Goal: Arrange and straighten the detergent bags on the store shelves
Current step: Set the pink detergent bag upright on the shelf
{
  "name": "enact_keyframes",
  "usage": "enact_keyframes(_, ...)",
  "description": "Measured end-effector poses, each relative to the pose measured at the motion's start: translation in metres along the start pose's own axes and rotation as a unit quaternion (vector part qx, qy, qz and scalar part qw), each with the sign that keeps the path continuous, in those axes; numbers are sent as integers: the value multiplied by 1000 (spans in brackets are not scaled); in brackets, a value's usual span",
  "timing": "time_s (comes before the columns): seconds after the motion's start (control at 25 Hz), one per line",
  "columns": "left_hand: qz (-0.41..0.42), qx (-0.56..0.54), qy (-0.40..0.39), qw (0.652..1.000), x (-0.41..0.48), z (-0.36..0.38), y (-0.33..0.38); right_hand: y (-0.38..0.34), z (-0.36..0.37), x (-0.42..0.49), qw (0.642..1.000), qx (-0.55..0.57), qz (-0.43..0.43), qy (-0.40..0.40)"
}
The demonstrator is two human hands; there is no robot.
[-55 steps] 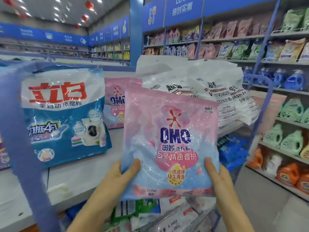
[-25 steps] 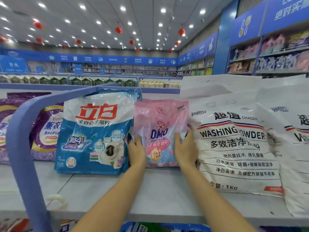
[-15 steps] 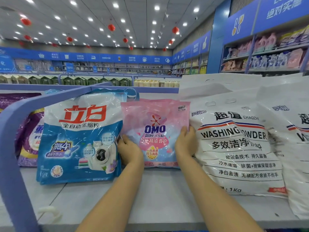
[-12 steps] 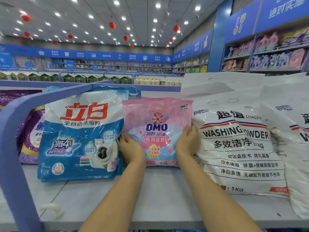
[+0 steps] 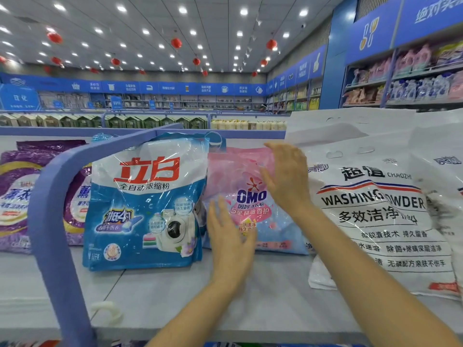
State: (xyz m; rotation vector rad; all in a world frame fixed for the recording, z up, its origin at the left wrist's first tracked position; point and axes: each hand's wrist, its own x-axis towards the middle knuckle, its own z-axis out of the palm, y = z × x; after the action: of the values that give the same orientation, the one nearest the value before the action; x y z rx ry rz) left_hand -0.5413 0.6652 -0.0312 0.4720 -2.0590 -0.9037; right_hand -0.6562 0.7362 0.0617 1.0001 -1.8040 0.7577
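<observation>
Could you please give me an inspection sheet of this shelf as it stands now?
Surface: grey shelf, bags standing in a row.
Job's things: pink bag upright between blue bag and white bags; purple bags at far left.
Clutter: white loop near the shelf's front edge.
Hands: left hand and right hand open, fingers straight, at the pink bag.
Cables: nothing seen.
Surroundings: blue rail, far shelves, red lanterns.

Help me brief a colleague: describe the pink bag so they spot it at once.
On the grey shelf behind the blue rail, look between the blue bag and the white bag. The pink bag there is the smallest, marked OMO.
</observation>
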Motion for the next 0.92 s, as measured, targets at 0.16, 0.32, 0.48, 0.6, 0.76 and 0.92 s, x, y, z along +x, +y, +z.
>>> enact_keyframes(0.16, 303, 327, -60, 893, 16, 16, -7, -4, 20, 38, 955, -107, -44, -273)
enact_keyframes(0.32, 330, 375, -90, 862, 21, 28, -31, -1, 41, 67, 964, -123, -15, -235)
enact_keyframes(0.48, 331, 397, -60, 854, 22, 36, -40, 4, 55, 80, 960, -143, -10, -240)
enact_keyframes(0.6, 351, 404, -20, 845, 23, 36, -35, 4, 60, 75, 973, -123, -33, -194)
enact_keyframes(0.76, 461, 380, -32, 801, 32, 31, -33, 2, 57, 75, 973, -130, -61, -183)
enact_keyframes(0.92, 565, 339, -87, 747, 49, 31, -39, -6, 54, 70, 978, -129, -105, -122)
